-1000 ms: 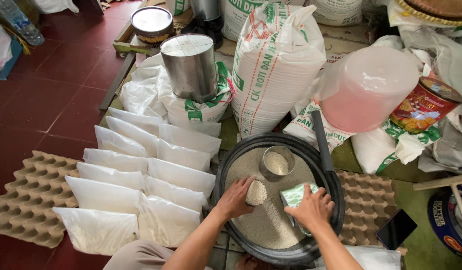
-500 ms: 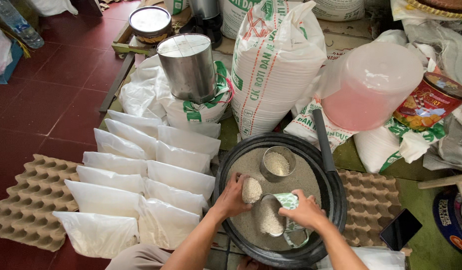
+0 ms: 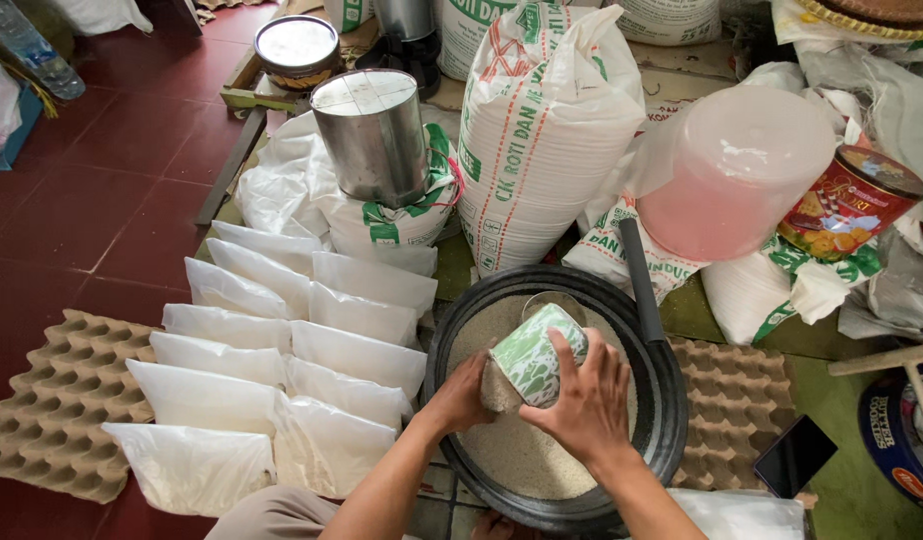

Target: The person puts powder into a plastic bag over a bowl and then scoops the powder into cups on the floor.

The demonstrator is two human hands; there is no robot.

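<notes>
Both hands met over the black pan, a green-and-white can tipped between them.

At far left lay the egg tray point(image 3: 52, 400), then rows of filled clear bags point(image 3: 282, 370) on the floor. The left hand point(image 3: 462, 395) cupped a small bag point(image 3: 500, 385) against the can's mouth, fingers clenched round it. The right hand point(image 3: 582, 400) grasped the green-and-white can point(image 3: 537, 350), tilted over the grain in the black pan point(image 3: 662, 420). Further right stood a white sack point(image 3: 542, 130) and a pink tub point(image 3: 732, 170).
</notes>
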